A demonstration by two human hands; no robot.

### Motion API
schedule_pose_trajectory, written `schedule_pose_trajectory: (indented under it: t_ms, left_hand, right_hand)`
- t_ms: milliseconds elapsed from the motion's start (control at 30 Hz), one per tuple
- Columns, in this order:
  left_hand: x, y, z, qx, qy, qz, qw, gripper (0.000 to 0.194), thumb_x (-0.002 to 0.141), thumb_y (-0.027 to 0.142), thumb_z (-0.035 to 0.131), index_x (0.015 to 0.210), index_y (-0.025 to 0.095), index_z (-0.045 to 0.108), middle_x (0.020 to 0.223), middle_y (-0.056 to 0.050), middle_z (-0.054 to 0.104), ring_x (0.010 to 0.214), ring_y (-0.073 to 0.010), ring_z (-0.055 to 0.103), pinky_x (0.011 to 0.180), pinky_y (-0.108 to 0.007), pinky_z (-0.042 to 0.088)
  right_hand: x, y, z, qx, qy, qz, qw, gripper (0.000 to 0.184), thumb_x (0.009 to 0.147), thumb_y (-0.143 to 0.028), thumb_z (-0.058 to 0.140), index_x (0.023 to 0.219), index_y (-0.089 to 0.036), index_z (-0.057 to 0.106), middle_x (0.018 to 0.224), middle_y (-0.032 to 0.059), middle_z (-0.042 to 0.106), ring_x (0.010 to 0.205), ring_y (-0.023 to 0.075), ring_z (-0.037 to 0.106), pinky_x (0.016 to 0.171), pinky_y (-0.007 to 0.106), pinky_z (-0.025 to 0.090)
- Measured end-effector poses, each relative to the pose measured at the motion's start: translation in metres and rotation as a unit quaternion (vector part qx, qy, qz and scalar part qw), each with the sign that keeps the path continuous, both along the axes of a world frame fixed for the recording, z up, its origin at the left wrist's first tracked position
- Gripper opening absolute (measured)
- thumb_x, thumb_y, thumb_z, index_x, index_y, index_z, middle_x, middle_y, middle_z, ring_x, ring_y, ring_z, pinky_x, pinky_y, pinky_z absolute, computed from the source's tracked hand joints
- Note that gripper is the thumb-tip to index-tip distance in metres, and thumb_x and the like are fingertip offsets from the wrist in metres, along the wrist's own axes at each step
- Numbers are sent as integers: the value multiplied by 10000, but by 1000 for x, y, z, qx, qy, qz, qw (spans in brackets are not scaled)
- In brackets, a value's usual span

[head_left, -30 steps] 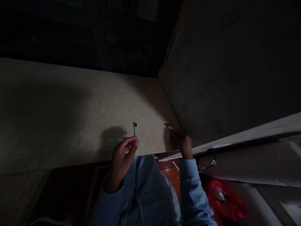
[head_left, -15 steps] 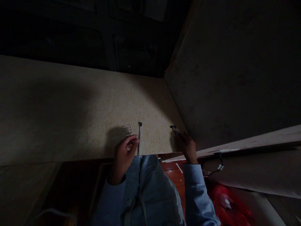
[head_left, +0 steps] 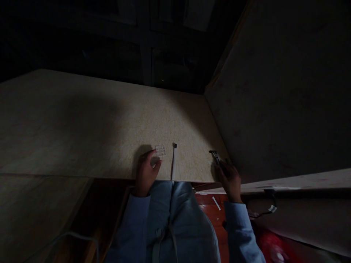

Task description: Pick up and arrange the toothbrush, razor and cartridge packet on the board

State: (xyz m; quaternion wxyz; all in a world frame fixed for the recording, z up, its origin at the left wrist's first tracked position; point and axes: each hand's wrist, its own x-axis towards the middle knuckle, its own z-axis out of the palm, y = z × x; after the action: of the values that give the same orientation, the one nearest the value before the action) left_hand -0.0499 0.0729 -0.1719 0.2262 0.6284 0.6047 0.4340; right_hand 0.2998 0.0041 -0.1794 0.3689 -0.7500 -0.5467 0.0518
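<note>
My left hand [head_left: 146, 171] is on the countertop, thumb and fingers apart. One fingertip is at the left edge of a small clear plastic piece [head_left: 160, 150] with ridges across it; whether they touch I cannot tell. To the right of that hand lies a slim white stick [head_left: 173, 164] with a dark head, perhaps a toothbrush, reaching to the counter's front edge. My right hand [head_left: 230, 179] is closed on the handle of a dark razor [head_left: 215, 155]. The razor's head points away from me, and the fingers partly hide its handle.
The pale countertop [head_left: 115, 120] meets a wall [head_left: 274, 109] on the right and a dark window at the back. On the red floor below lies a white strip [head_left: 216, 203]. A black cable [head_left: 270, 204] and a red bag [head_left: 274, 246] are at lower right.
My left hand has opened from a loose curl beside the white stick and moved over to the clear piece. The right hand still holds the razor. The whole view has shifted.
</note>
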Motion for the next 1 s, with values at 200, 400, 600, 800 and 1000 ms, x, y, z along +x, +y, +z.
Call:
schedule_pose_trajectory:
  t_ms: [200, 400, 600, 800, 1000]
  left_hand:
    - [-4, 17, -5, 21, 47, -23, 998, 486, 803, 213, 719, 1281, 201, 629, 1238, -148, 671, 1226, -338, 602, 1055, -517, 498]
    - [-10, 36, -10, 16, 96, -55, 994, 499, 802, 256, 739, 1285, 206, 623, 1254, -143, 680, 1239, -341, 588, 1077, -513, 474]
    - [-11, 39, -8, 35, 114, -63, 991, 435, 833, 296, 716, 1252, 199, 652, 1226, -144, 698, 1200, -333, 602, 1064, -495, 473]
    - [-9, 38, -11, 40, 99, -44, 993, 404, 819, 298, 726, 1212, 216, 675, 1155, -123, 720, 1155, -321, 621, 1041, -485, 485]
    - [-9, 39, -11, 34, 101, -39, 994, 412, 811, 319, 743, 1201, 196, 687, 1163, -149, 715, 1150, -346, 619, 1024, -517, 489]
  right_hand:
    - [-2, 0, 1, 0, 7, -2, 1000, 658, 861, -714, 515, 1109, -157, 763, 1065, 180, 725, 952, 312, 683, 856, 434, 525]
    - [-3, 0, 0, 0, 5, -3, 1000, 660, 860, -715, 506, 1102, -157, 763, 1092, 183, 717, 988, 327, 682, 873, 449, 526]
    - [-4, 1, 1, 4, 17, -3, 1000, 623, 858, -710, 516, 1093, -180, 746, 1068, 159, 709, 966, 309, 669, 877, 448, 524]
    - [-13, -9, 13, 34, 50, -7, 998, 569, 839, -659, 587, 1145, -190, 689, 1081, 137, 659, 1003, 298, 631, 901, 476, 515]
    - [-74, -15, 43, 77, 78, 22, 994, 369, 929, -516, 572, 1099, -211, 689, 1067, 122, 685, 930, 246, 643, 766, 379, 534]
